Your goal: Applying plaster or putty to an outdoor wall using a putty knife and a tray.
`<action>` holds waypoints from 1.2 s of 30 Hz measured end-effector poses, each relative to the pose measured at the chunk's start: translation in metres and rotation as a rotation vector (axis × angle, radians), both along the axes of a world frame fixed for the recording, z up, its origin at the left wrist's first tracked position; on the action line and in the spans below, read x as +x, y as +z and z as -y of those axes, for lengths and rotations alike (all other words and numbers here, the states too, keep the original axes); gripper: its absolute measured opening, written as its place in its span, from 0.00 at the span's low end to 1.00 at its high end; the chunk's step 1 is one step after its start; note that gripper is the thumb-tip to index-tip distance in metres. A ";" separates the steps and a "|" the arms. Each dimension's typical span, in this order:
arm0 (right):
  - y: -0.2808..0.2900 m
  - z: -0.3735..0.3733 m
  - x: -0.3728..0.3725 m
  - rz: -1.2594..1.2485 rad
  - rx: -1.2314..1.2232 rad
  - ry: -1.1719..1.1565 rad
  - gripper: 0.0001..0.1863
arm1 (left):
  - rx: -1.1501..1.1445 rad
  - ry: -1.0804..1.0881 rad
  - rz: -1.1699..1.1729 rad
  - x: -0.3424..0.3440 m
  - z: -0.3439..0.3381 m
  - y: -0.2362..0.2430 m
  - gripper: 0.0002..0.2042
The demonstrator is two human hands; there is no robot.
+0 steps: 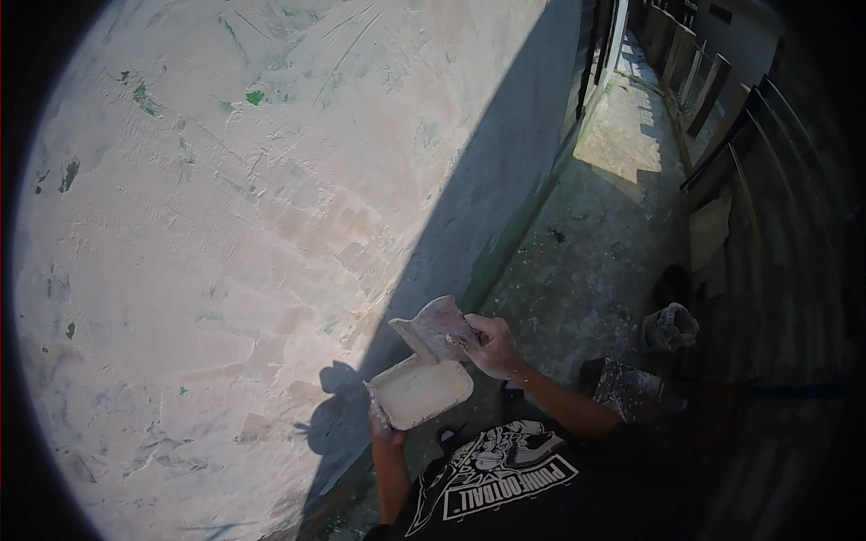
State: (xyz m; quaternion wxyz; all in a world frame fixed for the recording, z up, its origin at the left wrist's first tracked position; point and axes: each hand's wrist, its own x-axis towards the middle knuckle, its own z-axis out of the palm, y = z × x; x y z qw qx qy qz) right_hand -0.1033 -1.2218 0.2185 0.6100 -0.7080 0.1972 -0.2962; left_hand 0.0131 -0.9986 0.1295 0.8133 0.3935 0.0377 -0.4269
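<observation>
My left hand (385, 426) grips the near left side of a shallow rectangular tray (421, 393), its fingers mostly hidden beneath it. The tray's inside is pale and smooth, coated with whitish putty. My right hand (494, 348) is closed on the edge of a broad, flat putty spreader (435, 331), smeared with the same pale stuff. The spreader's lower edge is over the tray's far rim; whether they touch I cannot tell. Left of both hands rises a rough wall (225, 234) with pale plaster and small green patches showing through.
A narrow concrete walkway (595, 243) runs along the wall into the distance. On its right stand a whitish bucket (670, 326) and a dark, plaster-spotted box-like thing (627, 383). Long thin bars (726, 135) lean farther up that side. A shadow edge crosses the wall diagonally.
</observation>
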 end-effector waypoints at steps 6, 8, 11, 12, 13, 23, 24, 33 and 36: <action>0.026 0.063 -0.012 0.004 -0.642 0.410 0.16 | -0.104 -0.035 -0.015 -0.011 0.088 0.029 0.26; 0.021 0.072 -0.010 -0.158 -0.990 0.526 0.19 | -0.136 -0.015 -0.050 -0.013 0.107 0.037 0.24; 0.026 0.074 -0.014 -0.166 -1.116 0.559 0.21 | -0.183 0.002 -0.045 -0.018 0.122 0.036 0.24; 0.025 0.075 -0.016 -0.160 -1.118 0.588 0.21 | -0.195 -0.001 -0.018 -0.020 0.126 0.036 0.25; 0.025 0.076 -0.017 -0.166 -1.156 0.582 0.20 | -0.206 -0.004 0.011 -0.023 0.128 0.035 0.25; 0.024 0.099 -0.020 -0.177 -1.261 0.547 0.13 | -0.172 0.049 -0.015 -0.053 0.150 0.038 0.28; 0.022 0.097 -0.023 -0.179 -1.259 0.553 0.13 | -0.195 0.044 -0.002 -0.054 0.152 0.040 0.28; 0.006 0.083 -0.052 -0.231 -1.223 0.626 0.14 | -0.231 0.079 -0.044 -0.052 0.155 0.028 0.26; 0.009 0.082 -0.056 -0.185 -1.202 0.630 0.14 | -0.197 0.095 -0.023 -0.051 0.151 0.019 0.26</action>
